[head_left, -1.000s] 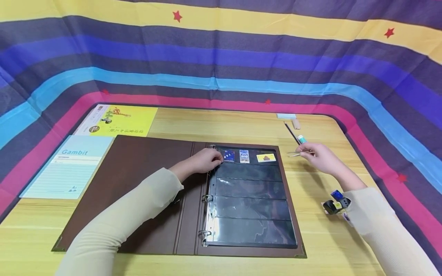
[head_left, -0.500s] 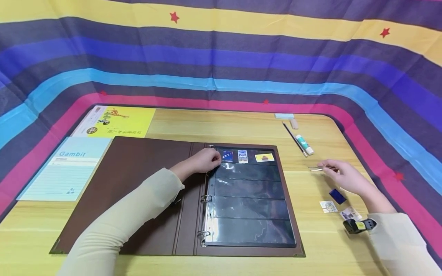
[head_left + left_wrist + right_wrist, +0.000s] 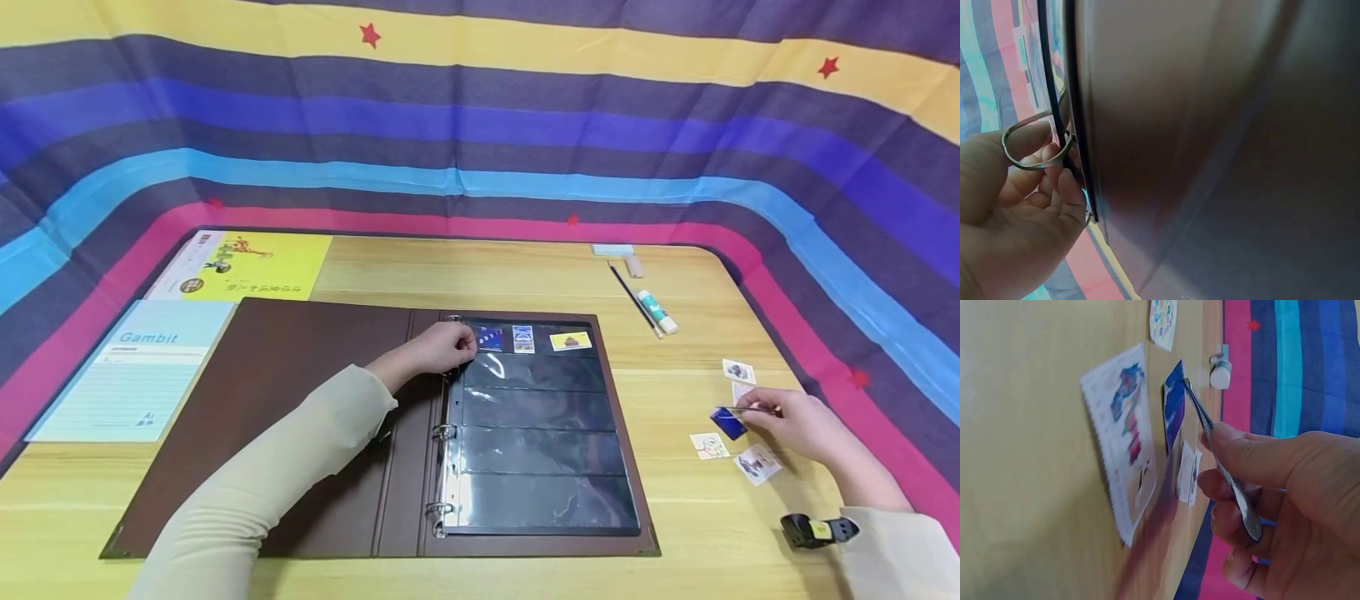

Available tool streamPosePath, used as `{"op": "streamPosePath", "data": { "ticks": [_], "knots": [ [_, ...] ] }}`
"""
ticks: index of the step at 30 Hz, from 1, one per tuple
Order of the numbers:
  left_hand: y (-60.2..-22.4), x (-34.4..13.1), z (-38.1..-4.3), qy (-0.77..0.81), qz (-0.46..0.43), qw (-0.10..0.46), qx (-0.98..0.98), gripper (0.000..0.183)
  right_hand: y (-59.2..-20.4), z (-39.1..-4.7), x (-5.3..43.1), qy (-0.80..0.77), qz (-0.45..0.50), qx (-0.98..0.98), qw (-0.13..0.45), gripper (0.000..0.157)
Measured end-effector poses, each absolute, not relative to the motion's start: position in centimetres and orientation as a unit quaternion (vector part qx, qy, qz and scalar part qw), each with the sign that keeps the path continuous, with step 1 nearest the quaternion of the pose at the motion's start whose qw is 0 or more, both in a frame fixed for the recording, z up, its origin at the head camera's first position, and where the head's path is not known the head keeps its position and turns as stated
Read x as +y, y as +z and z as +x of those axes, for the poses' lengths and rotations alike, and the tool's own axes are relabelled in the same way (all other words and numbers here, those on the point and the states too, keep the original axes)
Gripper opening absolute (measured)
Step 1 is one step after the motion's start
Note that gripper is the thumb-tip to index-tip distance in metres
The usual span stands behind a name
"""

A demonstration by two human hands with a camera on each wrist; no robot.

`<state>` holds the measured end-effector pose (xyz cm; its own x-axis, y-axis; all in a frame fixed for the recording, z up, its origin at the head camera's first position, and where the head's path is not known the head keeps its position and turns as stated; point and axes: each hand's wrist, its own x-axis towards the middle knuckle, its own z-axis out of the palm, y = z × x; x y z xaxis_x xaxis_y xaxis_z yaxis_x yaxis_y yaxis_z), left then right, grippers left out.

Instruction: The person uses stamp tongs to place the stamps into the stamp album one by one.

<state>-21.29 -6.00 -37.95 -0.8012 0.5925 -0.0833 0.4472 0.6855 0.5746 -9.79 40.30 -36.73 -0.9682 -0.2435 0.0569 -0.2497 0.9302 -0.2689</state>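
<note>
the right hand (image 3: 802,427) pinches slim metal tweezers (image 3: 1241,503), the points at the edge of a dark blue stamp (image 3: 728,425) on the wooden table (image 3: 690,517), four other stamps (image 3: 757,464) near it; whether they grip it cannot be told. the left hand (image 3: 441,347) pinches the black pocket page (image 3: 540,450) by its inner edge, at the top ring (image 3: 1035,169) of the open brown binder (image 3: 322,342).

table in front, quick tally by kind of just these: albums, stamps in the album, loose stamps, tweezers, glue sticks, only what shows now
Album: 1
Stamps in the album: 3
Loose stamps: 5
Tweezers: 1
Glue stick: 1
Total in view: 11
</note>
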Motion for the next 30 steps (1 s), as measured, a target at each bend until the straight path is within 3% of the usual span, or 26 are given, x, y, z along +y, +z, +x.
{"op": "streamPosePath", "data": {
  "ticks": [4,18,25,30],
  "knots": [
    [-37.9,-6.1,-21.2,0.278,0.278,0.139,0.909,0.007,-36.6,-9.7,40.3,0.135,0.121,-0.983,-0.003,0.009],
    [-37.9,-6.0,-21.2,0.280,0.273,0.143,0.909,0.008,-37.3,-12.0,37.0,0.135,0.192,-0.972,0.033,0.011],
    [-37.9,-5.9,-21.2,0.276,0.277,0.140,0.910,0.008,-36.5,-10.9,37.2,0.158,0.181,-0.971,0.012,0.008],
    [-37.8,-6.0,-21.2,0.276,0.279,0.139,0.909,0.009,-35.7,-10.0,38.4,0.155,0.174,-0.971,-0.042,0.004]
  ]
}}
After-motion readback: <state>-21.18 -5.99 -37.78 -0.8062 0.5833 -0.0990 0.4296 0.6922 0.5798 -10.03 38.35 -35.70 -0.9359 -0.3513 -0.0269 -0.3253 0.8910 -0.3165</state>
